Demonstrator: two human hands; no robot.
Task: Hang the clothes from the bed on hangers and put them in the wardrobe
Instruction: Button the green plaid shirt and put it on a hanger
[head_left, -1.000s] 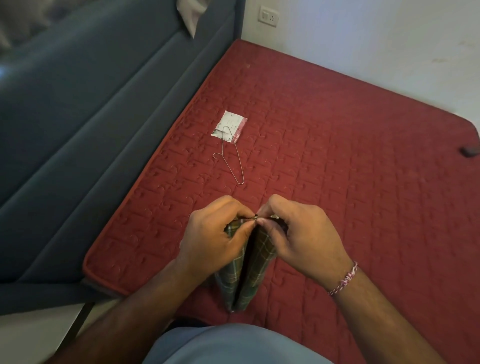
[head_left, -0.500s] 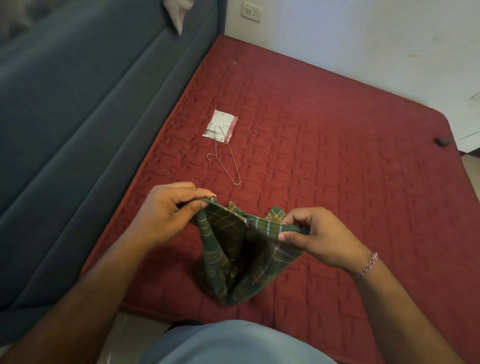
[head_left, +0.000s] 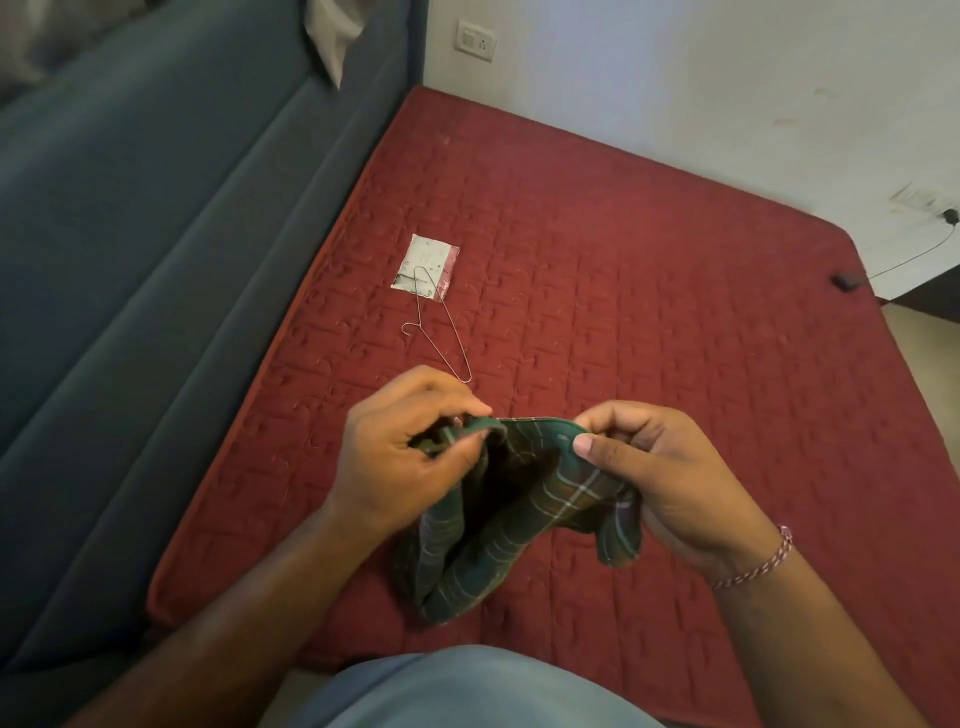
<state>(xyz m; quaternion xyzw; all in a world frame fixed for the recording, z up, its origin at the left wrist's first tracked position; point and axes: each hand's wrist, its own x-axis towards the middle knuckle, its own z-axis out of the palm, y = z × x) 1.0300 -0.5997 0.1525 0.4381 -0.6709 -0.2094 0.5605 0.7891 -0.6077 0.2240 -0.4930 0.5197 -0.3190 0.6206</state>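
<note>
Both hands hold a green plaid garment above the near edge of the red mattress: the left hand and right hand each pinch its top hem. A wire hanger lies farther back on the mattress, its far end resting on a small white packet.

arms: we see both bare to the frame's lower edge | right wrist: our pink-and-white braided thread bracelet, lower right | torso: our light-blue garment, bottom centre
</note>
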